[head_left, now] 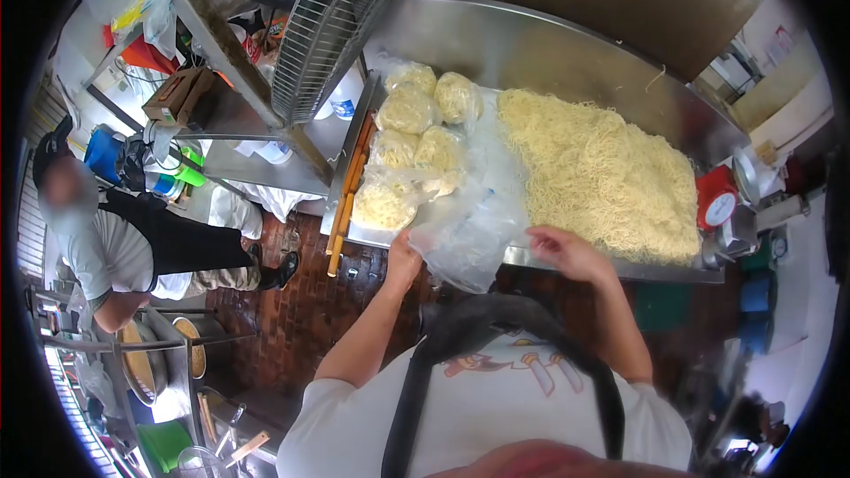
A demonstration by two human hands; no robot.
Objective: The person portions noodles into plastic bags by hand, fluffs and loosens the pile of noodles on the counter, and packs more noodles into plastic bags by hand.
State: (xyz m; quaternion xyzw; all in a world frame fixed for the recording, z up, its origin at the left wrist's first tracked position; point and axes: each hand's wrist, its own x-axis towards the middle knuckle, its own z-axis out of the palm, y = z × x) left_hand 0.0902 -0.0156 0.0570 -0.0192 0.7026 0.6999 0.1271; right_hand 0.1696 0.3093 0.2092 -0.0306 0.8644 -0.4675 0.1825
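Observation:
My left hand is closed on the left edge of a clear plastic bag, which hangs over the front edge of the steel table. To the right of the bag, my right hand has its fingers stretched and slightly apart, with nothing visible in them. Just beyond it lies a large heap of pale yellow noodles. Several knotted bags of noodles stand together at the table's left end, the closest one near my left hand. More clear plastic sheets lie between these bags and the heap.
Long wooden sticks lie along the table's left edge. A red weighing scale stands at the right end. A fan juts in at upper left. Another person in a dark apron stands at left beside large pots.

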